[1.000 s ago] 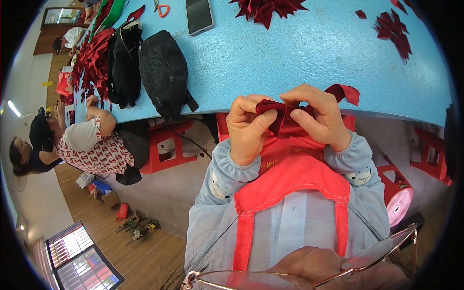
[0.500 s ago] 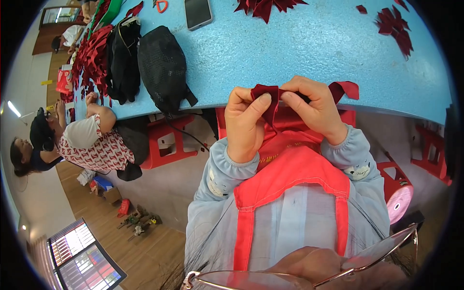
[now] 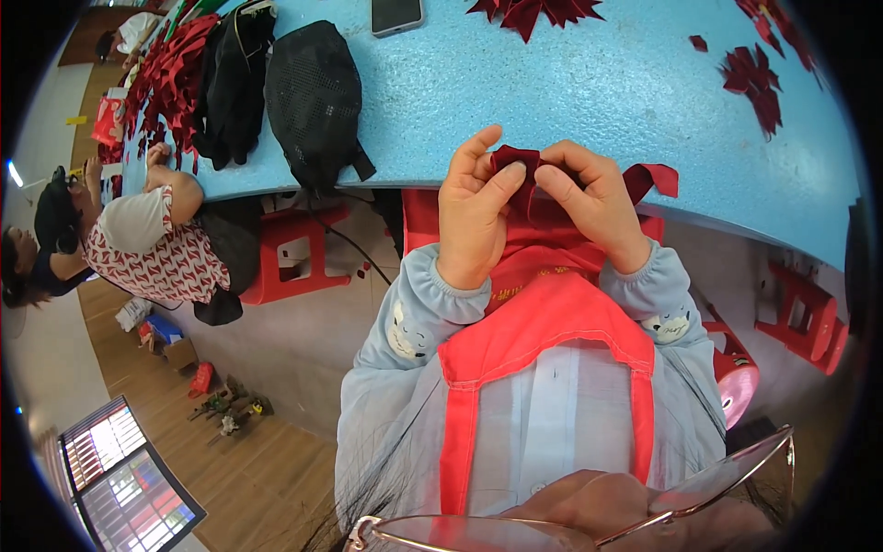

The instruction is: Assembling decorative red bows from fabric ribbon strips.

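A dark red ribbon [image 3: 655, 178], which looks like velvet, runs between my two hands at the table's near edge. Part of it is folded over at my fingertips, and its loose tail curls out past my right hand onto the tabletop. My left hand [image 3: 473, 221] pinches the folded part with the thumb on top, its index finger raised away. Opposite it, my right hand [image 3: 600, 204] is closed on the ribbon, thumb pressed close to the fold. The fingers hide much of the folded part.
On the blue table [image 3: 460, 101] lie a black mesh bag [image 3: 315, 106], a black cloth bag [image 3: 237, 87], a phone [image 3: 396, 15] and dark red pointed cloth pieces [image 3: 752, 87]. A co-worker [image 3: 152, 235] sits at the left. Red stools [image 3: 798, 308] stand below the table.
My left index finger has lifted off the ribbon, and the fold between my thumbs is smaller and more gathered. My hands are closer together. The whole view has shifted slightly.
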`<state>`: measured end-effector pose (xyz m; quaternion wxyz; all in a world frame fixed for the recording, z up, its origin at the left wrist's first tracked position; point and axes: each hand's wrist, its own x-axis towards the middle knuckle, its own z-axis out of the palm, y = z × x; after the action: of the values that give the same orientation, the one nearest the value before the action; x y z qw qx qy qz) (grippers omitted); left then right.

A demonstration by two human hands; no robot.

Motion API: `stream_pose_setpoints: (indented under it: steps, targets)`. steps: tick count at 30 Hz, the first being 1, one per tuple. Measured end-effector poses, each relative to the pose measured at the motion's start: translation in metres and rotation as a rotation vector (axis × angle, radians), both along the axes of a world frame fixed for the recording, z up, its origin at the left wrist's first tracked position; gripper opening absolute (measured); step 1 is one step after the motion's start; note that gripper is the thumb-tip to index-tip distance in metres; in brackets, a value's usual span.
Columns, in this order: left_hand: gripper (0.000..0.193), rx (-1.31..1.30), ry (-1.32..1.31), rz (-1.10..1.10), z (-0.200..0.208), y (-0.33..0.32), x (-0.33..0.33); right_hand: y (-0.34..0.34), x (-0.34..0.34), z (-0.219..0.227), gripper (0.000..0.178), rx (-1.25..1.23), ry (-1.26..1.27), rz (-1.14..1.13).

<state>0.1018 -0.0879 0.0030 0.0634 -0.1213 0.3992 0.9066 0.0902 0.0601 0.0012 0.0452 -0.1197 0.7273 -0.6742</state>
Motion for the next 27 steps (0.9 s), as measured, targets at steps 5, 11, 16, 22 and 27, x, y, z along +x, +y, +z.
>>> stream_pose_setpoints:
  steps: [5, 11, 16, 22, 27]
  targets:
    - [0.032, -0.211, 0.105, -0.010, -0.008, -0.001, 0.002, -0.004, 0.001, 0.003, 0.013, 0.128, 0.066, -0.054]
    - [0.025, -0.396, 0.155, -0.165, 0.000, -0.013, 0.006, 0.009, -0.005, 0.018, 0.009, 0.310, 0.136, 0.070]
    - [0.020, -0.581, 0.215, -0.230, 0.015, -0.017, 0.007, 0.016, -0.010, 0.018, 0.007, 0.405, 0.319, 0.160]
    - [0.015, -0.994, 0.370, -0.552, 0.031, -0.032, -0.005, 0.022, -0.020, 0.030, 0.006, 0.522, 0.420, 0.381]
    - [0.016, -1.205, 0.634, -0.562, 0.028, -0.031, -0.008, 0.025, -0.022, 0.044, 0.008, 0.647, 0.459, 0.505]
